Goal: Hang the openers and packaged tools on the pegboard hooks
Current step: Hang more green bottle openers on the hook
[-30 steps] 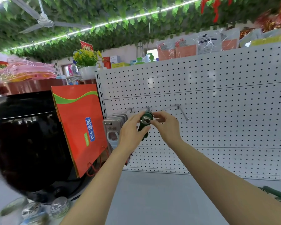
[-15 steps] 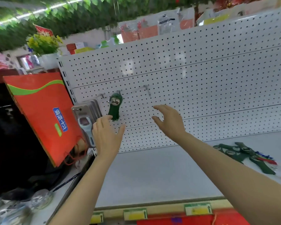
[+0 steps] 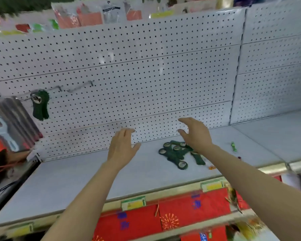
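My left hand (image 3: 122, 148) and right hand (image 3: 196, 134) hover over the shelf (image 3: 76, 178), fingers spread, holding nothing. One green opener (image 3: 40, 106) hangs on a pegboard hook (image 3: 56, 87); the other openers (image 3: 178, 153) lie piled under my right hand.

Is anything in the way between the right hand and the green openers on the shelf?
Nothing visible is. The right hand hangs open just above the pile of green openers on the shelf, with only air between them.
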### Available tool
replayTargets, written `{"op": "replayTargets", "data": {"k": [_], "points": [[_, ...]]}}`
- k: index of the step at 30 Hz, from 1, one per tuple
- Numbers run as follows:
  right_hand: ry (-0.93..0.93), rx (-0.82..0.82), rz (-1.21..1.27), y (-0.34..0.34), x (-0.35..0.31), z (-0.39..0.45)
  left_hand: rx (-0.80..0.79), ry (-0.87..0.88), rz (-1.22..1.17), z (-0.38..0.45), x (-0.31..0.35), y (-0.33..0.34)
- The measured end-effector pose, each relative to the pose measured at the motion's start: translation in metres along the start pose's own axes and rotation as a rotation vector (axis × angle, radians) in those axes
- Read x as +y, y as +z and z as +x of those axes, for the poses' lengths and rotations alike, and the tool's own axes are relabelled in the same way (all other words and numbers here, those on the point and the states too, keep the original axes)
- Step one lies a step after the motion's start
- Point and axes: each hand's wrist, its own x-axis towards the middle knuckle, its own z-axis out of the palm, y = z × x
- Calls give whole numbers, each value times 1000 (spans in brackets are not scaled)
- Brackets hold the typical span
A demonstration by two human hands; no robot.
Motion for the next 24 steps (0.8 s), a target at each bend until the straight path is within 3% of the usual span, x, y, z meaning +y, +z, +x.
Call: {"op": "replayTargets", "data": {"k": [11,24], "points": [[144,-42,-55,-14,133,-19,-381,-132,67,35,65,126],[152,-208,-61,42,215,15,-576,-515,97,104,74,236]]}}
